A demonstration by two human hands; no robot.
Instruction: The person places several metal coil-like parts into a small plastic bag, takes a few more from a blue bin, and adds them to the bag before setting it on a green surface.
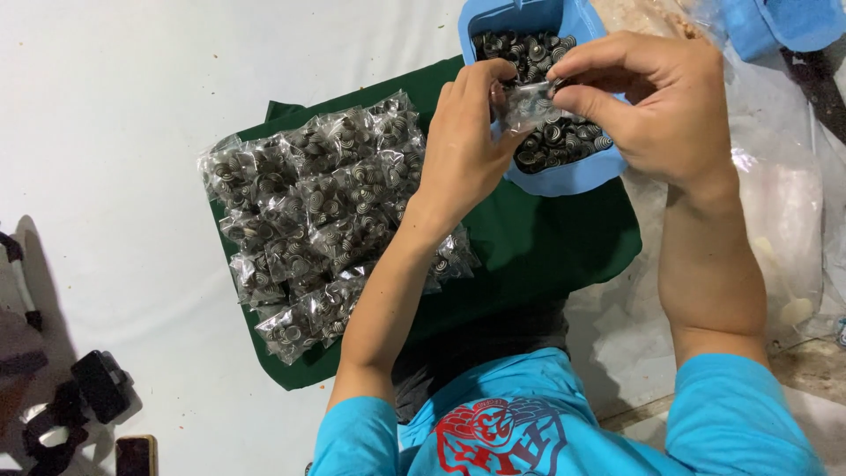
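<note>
Both hands, left (463,141) and right (656,106), pinch a small clear bag (529,104) over our blue tub (573,176) (still half full of beads); many filled bags (326,211) lie centre-left.

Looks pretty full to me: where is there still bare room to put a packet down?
Bare green cloth lies between the heap of filled bags and the blue tub. The white surface left of the heap is bare too. Crowded: the tub, under both hands.
</note>
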